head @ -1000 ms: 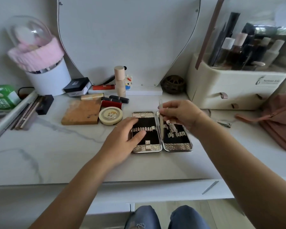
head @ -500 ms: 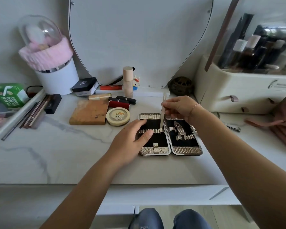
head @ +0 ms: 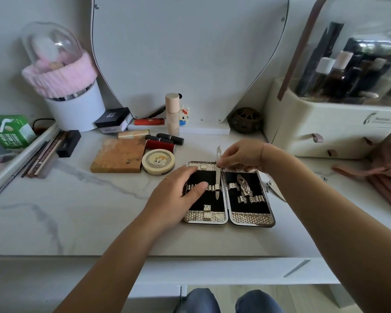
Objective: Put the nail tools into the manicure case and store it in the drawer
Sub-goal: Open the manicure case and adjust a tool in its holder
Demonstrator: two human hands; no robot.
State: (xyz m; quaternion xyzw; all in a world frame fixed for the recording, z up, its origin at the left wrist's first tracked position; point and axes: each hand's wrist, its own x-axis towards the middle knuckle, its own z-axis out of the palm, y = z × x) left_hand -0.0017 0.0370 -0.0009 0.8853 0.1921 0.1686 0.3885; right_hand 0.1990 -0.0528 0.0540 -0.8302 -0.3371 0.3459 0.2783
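- Open manicure case [head: 251, 219] lies flat on the marble counter [head: 77, 211]; left hand [head: 176, 195] rests on its left half, fingers straight
- Right hand [head: 242, 155] pinches a slim nail tool [head: 217, 175], tip through a loop [head: 217, 188] beside the hinge
- Best slid straight down, case held firm

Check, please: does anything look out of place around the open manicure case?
Yes. A metal tool lies loose on the tabletop just right of the manicure case, outside its loops and partly hidden by the person's right arm.
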